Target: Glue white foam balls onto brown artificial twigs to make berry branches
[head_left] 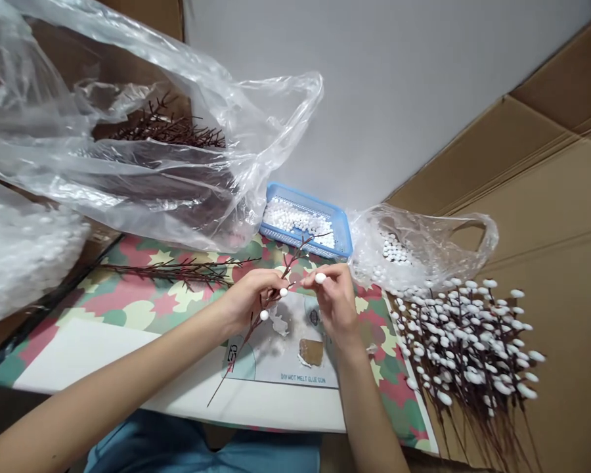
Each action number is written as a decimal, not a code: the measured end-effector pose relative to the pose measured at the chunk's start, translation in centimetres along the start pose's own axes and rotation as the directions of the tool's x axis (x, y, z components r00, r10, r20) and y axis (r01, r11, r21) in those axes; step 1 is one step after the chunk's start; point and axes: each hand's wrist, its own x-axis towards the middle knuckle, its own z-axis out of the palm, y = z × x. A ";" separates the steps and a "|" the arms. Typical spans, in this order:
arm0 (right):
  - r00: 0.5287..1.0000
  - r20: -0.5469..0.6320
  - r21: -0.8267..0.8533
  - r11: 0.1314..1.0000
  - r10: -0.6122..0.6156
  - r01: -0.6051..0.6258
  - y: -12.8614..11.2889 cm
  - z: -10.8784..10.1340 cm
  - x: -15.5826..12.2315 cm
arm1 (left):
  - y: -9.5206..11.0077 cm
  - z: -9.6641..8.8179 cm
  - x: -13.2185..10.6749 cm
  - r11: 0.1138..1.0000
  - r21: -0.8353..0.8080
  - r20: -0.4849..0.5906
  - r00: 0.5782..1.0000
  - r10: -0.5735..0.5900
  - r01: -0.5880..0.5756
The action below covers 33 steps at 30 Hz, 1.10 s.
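My left hand (249,297) is closed round a thin brown twig branch (256,328) that slants from the table's near edge up toward the blue basket. Two white foam buds sit on the branch by my left fingers. My right hand (333,303) pinches a white foam bud (320,278) at a twig tip, close to my left fingertips. Both hands hover above a grey glue pad (295,358) printed "DIY HOT MELT GLUE GUN".
A blue basket (342,226) of white buds stands behind my hands. A clear bag (423,246) with more buds lies right of it. Finished budded branches (465,341) are piled at right. Bare twigs (177,270) lie at left, below a large plastic bag (128,151) of twigs.
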 end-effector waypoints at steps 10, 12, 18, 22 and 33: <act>0.993 0.114 -0.081 0.997 0.020 -0.011 0.0 -0.7 -0.6 | 0.1 -0.4 -0.1 0.999 -0.032 0.064 0.998 -0.027 0.029; 0.994 0.103 -0.087 0.996 0.034 -0.025 0.1 -0.6 -0.7 | 0.1 -0.4 -0.1 0.999 -0.031 0.079 0.996 -0.038 0.041; 0.991 0.134 -0.047 0.999 0.010 -0.004 0.1 0.0 -0.8 | -0.3 -1.0 -0.1 0.994 0.074 0.095 0.992 -0.087 0.080; 0.989 0.148 -0.036 0.999 0.023 -0.018 0.1 0.2 -0.8 | -0.4 -1.1 0.0 0.990 0.112 0.091 0.991 -0.093 0.083; 0.988 0.103 -0.069 0.990 -0.117 0.124 0.6 0.6 -0.9 | -0.4 -1.0 0.1 0.989 0.133 0.101 0.991 -0.084 0.071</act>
